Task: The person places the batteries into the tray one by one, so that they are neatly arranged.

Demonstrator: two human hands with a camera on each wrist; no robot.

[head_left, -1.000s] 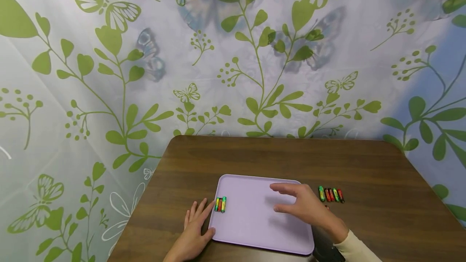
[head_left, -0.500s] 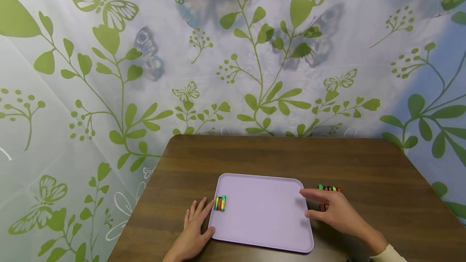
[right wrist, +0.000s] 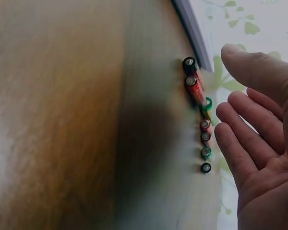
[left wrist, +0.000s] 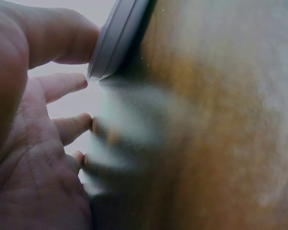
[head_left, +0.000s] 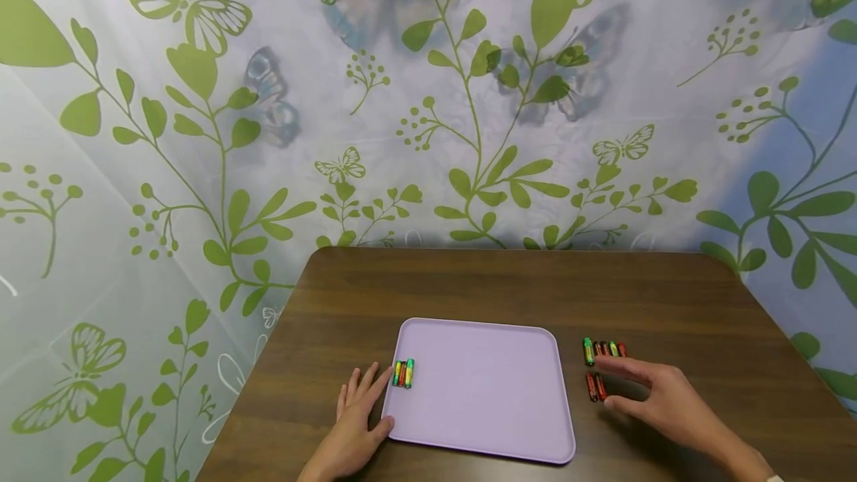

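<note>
A lilac tray (head_left: 485,396) lies on the table, with three batteries (head_left: 403,373) standing side by side by its left rim in the head view: green-yellow ones flanking a red one. My left hand (head_left: 355,422) rests at that rim, fingers spread, thumb against the tray edge (left wrist: 117,38) in the left wrist view. Right of the tray, my right hand (head_left: 669,400) hovers with thumb and fingers apart, holding nothing. Its fingertips are near two red-and-black batteries (head_left: 596,387). Behind those runs a row of several batteries, including a green one (head_left: 588,351), partly overlapped by the hand.
The brown wooden table (head_left: 522,281) reaches back to a curtain (head_left: 375,95) printed with green leaves and butterflies. In the right wrist view the tray's edge (right wrist: 194,33) appears beyond the red batteries (right wrist: 194,88).
My right hand has moved right, from over the tray to beside the loose batteries, its fingers apart throughout. My left hand has stayed at the tray's left rim.
</note>
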